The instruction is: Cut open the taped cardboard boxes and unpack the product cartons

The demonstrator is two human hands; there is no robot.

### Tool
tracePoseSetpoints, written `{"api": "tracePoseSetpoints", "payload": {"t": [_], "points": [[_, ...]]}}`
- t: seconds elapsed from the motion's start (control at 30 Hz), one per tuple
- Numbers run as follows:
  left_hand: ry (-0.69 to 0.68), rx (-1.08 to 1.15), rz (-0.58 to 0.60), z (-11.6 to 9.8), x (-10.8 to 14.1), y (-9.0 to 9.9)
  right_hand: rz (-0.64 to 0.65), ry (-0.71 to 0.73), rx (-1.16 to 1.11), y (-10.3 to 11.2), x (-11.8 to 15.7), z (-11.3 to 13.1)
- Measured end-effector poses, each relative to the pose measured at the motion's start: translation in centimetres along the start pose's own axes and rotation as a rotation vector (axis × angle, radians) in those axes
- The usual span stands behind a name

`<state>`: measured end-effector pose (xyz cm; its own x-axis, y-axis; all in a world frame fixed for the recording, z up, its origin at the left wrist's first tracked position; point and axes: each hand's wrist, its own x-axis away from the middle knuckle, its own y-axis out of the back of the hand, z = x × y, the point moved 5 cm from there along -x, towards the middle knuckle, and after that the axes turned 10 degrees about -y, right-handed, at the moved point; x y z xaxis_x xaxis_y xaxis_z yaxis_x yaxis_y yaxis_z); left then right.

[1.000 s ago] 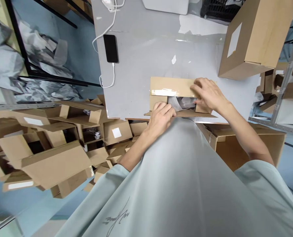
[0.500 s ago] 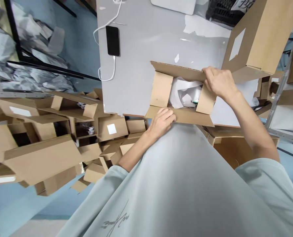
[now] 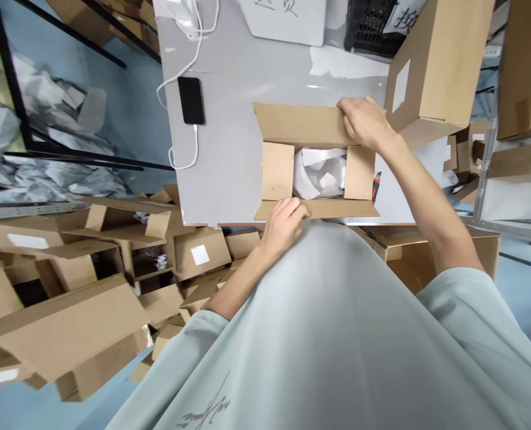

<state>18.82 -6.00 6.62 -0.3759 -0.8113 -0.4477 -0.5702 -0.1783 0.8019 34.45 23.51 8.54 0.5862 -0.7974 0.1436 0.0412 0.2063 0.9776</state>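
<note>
An open cardboard box [image 3: 278,171] stands at the front edge of the grey table [image 3: 229,77], its flaps folded outward. Crumpled white packing material [image 3: 321,173] fills it, with a bit of green showing at the right. My left hand [image 3: 285,222] has its fingers closed on the near flap. At the far flap's right corner, my right hand [image 3: 366,122] pinches the edge. A red and black cutter [image 3: 376,187] lies on the table just right of the box.
A phone [image 3: 192,100] with a white cable lies at the left. Behind are a white panel [image 3: 287,21] and a black crate [image 3: 368,30]. A tall carton [image 3: 439,65] stands at the right. Several open cartons [image 3: 72,322] are piled at the lower left.
The far flap now leans farther back and shows more of its face. My right hand has moved left and up with it. The cutter has come into view, and the camera view has shifted.
</note>
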Motion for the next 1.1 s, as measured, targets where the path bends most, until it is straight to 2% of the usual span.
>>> {"api": "tracePoseSetpoints", "payload": {"t": [0.07,0.2,0.27,0.33,0.4,0.47,0.57,0.7,0.87,0.93,1.03,1.1], "points": [[0.053,0.022,0.026,0.1,-0.9,0.7,-0.055,0.023,-0.012,0.8,2.0,0.9],[0.124,0.054,0.048,0.2,-3.1,2.9,-0.19,-0.022,-0.052,2.7,8.4,2.1],[0.161,0.097,0.098,0.8,-4.4,3.6,-0.134,0.011,-0.111,2.5,11.0,2.4],[0.181,0.154,0.209,1.7,-5.8,3.3,0.032,0.092,-0.159,1.2,12.6,2.6],[0.155,0.227,0.39,2.5,-7.6,1.8,0.216,0.156,-0.157,-0.8,13.2,2.5],[0.113,0.296,0.579,3.0,-9.5,-0.6,0.317,0.172,-0.101,-2.7,13.1,2.3],[0.097,0.342,0.74,3.6,-12.5,-4.6,0.323,0.156,0.026,-4.6,12.9,2.2],[0.143,0.332,0.909,4.1,-15.0,-8.7,0.277,0.163,0.06,-4.6,14.2,2.1],[0.15,0.338,0.9,4.0,-16.1,-10.0,0.2,0.121,-0.003,-3.4,16.6,0.6],[0.185,0.301,0.987,4.1,-15.4,-10.5,0.177,0.112,-0.048,-3.3,17.3,0.1],[0.216,0.187,1.128,4.4,-13.9,-11.0,0.069,0.06,-0.165,-2.7,18.2,-1.0],[0.214,0.098,1.152,4.4,-13.3,-11.1,-0.015,0.01,-0.267,-2.4,18.9,-2.0]]}}
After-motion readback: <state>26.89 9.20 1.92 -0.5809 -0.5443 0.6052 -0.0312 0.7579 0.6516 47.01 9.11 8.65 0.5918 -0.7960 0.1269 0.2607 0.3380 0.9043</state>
